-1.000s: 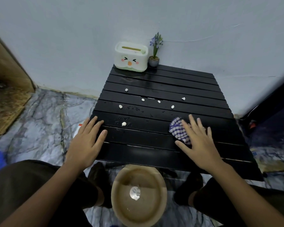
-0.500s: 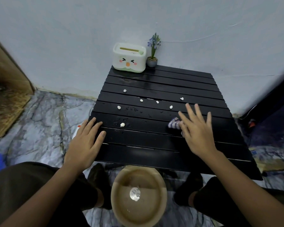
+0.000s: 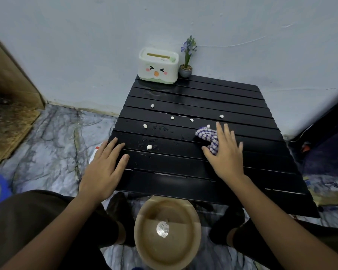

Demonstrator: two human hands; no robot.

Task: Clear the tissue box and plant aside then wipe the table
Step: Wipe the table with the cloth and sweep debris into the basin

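A black slatted table (image 3: pixel 232 98) stands against the wall. At its far left corner sit a white tissue box (image 3: pixel 158 65) with a cartoon face and, beside it, a small potted purple-flowered plant (image 3: pixel 186 64). My right hand (image 3: pixel 225 152) lies flat, fingers spread, pressing a blue-and-white checked cloth (image 3: pixel 207 135) onto the table's middle right. My left hand (image 3: pixel 103 168) rests flat on the table's near left edge. Several small white crumbs, such as one crumb (image 3: pixel 149 147), and water drops dot the slats.
A tan basin (image 3: pixel 167 233) with murky water sits on the marble floor between my knees, just under the table's near edge. A brown board (image 3: pixel 12 98) leans at the left wall. Dark items (image 3: pixel 324 133) lie to the right of the table.
My right hand has pushed the cloth away from me and slightly left, up to the crumbs in the middle. My left hand has stayed in place.
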